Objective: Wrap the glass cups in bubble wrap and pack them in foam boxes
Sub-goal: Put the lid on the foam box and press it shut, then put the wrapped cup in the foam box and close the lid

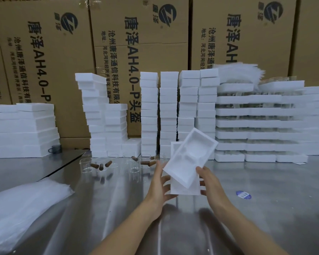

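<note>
Above the steel table (256, 208), both my hands hold a white foam box in two halves. The upper half (191, 156) is tilted up, showing moulded cavities inside. My right hand (208, 183) grips its near right edge. The lower half (185, 188) sits beneath it, gripped from the left by my left hand (159, 183). Several clear glass cups (86, 165) stand on the table beyond my hands, among brown cork stoppers (101, 165). A pile of bubble wrap (24, 207) lies at the near left.
Stacks of white foam boxes (149, 111) line the back of the table, with cardboard cartons (44, 70) behind. Trays of glassware in foam (256, 124) fill the right. A dark mug (55, 149) stands at the left. A blue sticker (243, 195) lies at the right.
</note>
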`<control>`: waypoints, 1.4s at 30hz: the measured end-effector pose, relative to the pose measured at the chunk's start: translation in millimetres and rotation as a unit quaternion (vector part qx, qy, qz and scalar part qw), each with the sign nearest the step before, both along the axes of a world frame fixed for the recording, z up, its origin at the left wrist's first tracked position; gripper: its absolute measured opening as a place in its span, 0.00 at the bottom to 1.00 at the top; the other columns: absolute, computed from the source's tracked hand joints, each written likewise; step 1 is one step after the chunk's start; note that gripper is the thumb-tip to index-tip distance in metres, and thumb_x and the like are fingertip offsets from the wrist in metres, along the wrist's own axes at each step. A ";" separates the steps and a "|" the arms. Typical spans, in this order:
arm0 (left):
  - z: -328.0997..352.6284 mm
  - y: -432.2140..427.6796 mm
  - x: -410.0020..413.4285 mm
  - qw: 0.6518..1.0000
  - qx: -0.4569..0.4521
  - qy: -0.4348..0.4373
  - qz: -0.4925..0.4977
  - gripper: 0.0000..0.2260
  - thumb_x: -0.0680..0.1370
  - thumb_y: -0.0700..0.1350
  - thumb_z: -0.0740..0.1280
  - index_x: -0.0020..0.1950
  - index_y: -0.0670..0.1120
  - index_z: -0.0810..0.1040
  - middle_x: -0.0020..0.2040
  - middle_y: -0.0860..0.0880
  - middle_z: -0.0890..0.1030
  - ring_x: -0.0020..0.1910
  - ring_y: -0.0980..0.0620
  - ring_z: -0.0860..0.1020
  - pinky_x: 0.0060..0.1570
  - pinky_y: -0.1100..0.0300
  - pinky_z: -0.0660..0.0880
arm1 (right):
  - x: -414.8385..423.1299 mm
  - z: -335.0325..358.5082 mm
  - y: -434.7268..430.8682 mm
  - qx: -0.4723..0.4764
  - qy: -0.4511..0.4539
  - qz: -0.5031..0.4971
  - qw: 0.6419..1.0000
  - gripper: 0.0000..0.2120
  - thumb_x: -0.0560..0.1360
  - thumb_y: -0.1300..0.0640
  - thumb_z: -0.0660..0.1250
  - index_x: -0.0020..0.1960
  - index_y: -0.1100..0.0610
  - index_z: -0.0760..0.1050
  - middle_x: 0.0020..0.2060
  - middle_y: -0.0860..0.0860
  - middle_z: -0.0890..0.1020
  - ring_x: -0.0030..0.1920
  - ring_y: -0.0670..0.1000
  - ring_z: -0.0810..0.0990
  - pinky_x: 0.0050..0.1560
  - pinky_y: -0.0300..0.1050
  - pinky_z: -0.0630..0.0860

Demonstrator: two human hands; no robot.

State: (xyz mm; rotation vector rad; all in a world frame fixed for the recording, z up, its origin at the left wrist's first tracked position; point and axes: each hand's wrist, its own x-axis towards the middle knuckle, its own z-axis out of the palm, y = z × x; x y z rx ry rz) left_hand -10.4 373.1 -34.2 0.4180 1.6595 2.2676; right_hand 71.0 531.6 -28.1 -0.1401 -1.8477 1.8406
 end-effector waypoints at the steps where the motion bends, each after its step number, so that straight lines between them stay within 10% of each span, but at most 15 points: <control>1: -0.2 -0.7 -1.0 1.000 -0.006 -0.004 -0.001 0.30 0.70 0.81 0.66 0.62 0.64 0.85 0.56 0.54 0.89 0.52 0.50 0.89 0.45 0.55 0.84 | 0.7 -0.2 -0.4 0.001 -0.001 0.000 1.000 0.22 0.71 0.32 0.65 0.60 0.40 0.80 0.53 0.40 0.87 0.51 0.43 0.86 0.49 0.47 0.78; 8: -3.7 -3.4 -12.2 0.998 -0.012 -0.037 -0.039 0.27 0.65 0.59 0.78 0.64 0.73 0.79 0.60 0.53 0.88 0.56 0.45 0.87 0.50 0.49 0.82 | 2.7 3.9 -1.4 -0.024 -0.011 -0.034 0.999 0.09 0.85 0.48 0.62 0.58 0.47 0.81 0.50 0.42 0.87 0.48 0.46 0.87 0.48 0.45 0.78; 19: 1.4 -23.8 -26.2 0.994 -0.037 -0.004 0.104 0.09 0.83 0.49 0.72 0.63 0.54 0.81 0.54 0.48 0.89 0.48 0.46 0.85 0.46 0.53 0.76 | 0.1 8.7 22.9 -0.102 -0.048 -0.128 0.985 0.08 0.82 0.48 0.67 0.48 0.49 0.81 0.49 0.50 0.84 0.49 0.52 0.81 0.56 0.53 0.75; 24: -4.2 -33.4 -34.6 0.975 -0.179 0.066 0.118 0.11 0.85 0.48 0.69 0.63 0.44 0.81 0.61 0.44 0.85 0.53 0.47 0.84 0.45 0.59 0.78 | -3.9 -7.7 39.6 0.078 -0.182 -0.137 0.971 0.11 0.81 0.45 0.66 0.54 0.51 0.80 0.62 0.54 0.82 0.60 0.58 0.79 0.68 0.58 0.74; 28: -10.0 -19.6 -33.2 0.946 -0.270 0.132 0.118 0.20 0.87 0.55 0.61 0.75 0.46 0.77 0.75 0.48 0.76 0.72 0.47 0.75 0.72 0.53 0.70 | -7.8 -20.1 48.6 0.267 -0.280 -0.176 0.905 0.32 0.80 0.42 0.66 0.80 0.53 0.67 0.76 0.57 0.70 0.76 0.62 0.67 0.75 0.56 0.65; 36: 0.9 33.6 -3.0 0.958 -0.269 0.098 0.012 0.30 0.88 0.66 0.48 0.88 0.57 0.51 0.88 0.54 0.54 0.86 0.49 0.55 0.83 0.49 0.53 | -3.7 -17.1 16.3 0.501 -0.114 -0.263 0.816 0.24 0.79 0.37 0.63 0.73 0.43 0.75 0.73 0.46 0.73 0.74 0.52 0.68 0.72 0.55 0.63; 42: 21.1 0.3 -14.5 0.954 -0.220 0.190 0.074 0.20 0.89 0.58 0.56 0.75 0.52 0.76 0.71 0.58 0.74 0.70 0.56 0.74 0.67 0.61 0.69 | -0.3 -18.0 1.4 0.599 -0.200 -0.194 0.751 0.30 0.78 0.28 0.51 0.74 0.37 0.72 0.70 0.42 0.76 0.70 0.49 0.74 0.71 0.53 0.65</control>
